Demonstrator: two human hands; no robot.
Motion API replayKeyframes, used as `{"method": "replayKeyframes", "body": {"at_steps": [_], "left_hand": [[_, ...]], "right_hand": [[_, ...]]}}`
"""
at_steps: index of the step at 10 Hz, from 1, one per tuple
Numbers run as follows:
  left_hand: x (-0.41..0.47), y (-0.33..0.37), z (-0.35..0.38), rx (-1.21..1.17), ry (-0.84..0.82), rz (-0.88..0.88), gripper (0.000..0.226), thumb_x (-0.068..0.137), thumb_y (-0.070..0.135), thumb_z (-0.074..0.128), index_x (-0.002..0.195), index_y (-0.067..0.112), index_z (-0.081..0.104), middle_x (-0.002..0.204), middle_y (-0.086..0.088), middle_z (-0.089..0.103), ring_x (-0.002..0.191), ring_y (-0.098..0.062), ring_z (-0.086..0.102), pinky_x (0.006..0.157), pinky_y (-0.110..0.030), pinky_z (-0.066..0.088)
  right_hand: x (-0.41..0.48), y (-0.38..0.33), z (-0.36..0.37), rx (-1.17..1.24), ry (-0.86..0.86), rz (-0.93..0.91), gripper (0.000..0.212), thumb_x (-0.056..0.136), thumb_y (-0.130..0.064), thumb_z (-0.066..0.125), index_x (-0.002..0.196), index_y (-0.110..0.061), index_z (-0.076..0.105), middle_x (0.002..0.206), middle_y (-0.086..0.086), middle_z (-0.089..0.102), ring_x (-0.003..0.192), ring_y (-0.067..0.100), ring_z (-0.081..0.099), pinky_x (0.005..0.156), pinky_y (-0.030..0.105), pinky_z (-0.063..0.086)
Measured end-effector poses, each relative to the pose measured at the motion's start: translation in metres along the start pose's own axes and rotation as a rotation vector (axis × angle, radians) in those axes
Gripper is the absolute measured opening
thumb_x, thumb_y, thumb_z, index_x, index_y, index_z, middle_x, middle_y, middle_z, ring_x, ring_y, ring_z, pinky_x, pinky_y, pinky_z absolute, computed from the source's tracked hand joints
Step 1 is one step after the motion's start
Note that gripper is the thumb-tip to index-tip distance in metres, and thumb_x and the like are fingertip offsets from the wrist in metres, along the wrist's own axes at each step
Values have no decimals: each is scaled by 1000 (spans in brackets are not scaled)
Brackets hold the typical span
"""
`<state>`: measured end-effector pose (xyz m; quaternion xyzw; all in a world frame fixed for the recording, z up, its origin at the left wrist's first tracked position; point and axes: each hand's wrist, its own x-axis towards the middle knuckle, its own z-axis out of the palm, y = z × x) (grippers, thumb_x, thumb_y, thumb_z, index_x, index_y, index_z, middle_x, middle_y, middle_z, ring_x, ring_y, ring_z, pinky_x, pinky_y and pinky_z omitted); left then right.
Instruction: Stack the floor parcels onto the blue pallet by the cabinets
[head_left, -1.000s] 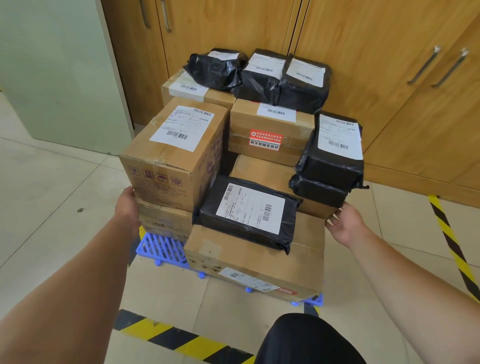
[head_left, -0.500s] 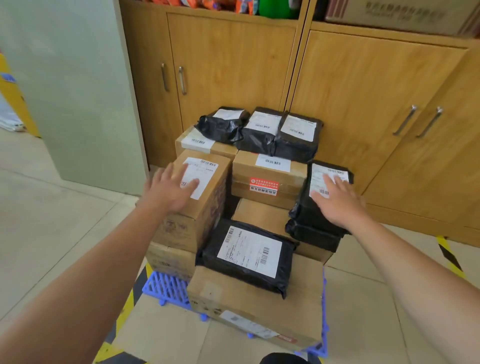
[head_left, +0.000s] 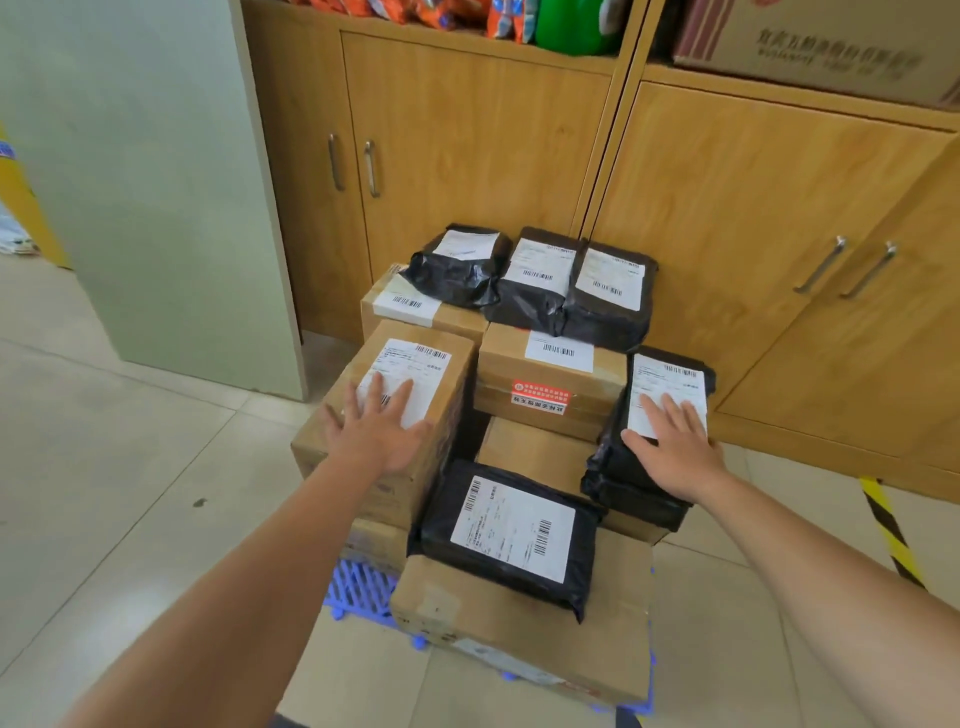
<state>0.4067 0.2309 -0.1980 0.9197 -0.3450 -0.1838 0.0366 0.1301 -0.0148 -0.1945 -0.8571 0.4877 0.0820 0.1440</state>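
Cabinets (head_left: 467, 156) behind blue pallet (head_left: 358, 587); left hand (head_left: 382, 431) flat atop cardboard box (head_left: 452, 410), right hand (head_left: 675, 447) flat atop black parcel (head_left: 670, 379), fingers straight.

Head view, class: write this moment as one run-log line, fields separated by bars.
left hand: flat on cardboard box | right hand: flat on black bag | blue pallet: loaded with parcels

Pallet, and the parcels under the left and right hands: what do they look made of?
The blue pallet: likely moulded plastic, open grid. The box under the left hand: matte brown cardboard, folded edges, paper label. The bag under the right hand: glossy, wrinkled black plastic film, probably.
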Motion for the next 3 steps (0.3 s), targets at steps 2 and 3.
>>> {"method": "replayKeyframes", "body": {"at_steps": [2,3], "left_hand": [[-36,11,-64,-160,48,64,65,98,56,35,154,42,6,166,5,-3,152,-28,-8,121,-52,-3],[-64,22,-105,-204,-41,-28,67,97,53,39,155,39,8,166,4,-2,152,-27,-4,121,-49,1]], "right_hand": [[-35,-44,-67,165,13,85,65,98,-57,36,157,-39,16,168,-7,4,154,19,-3,120,57,7],[-74,-62,-107,285,52,77,63,98,-54,42,156,-38,21,167,-7,10,154,17,4,120,55,13]]}}
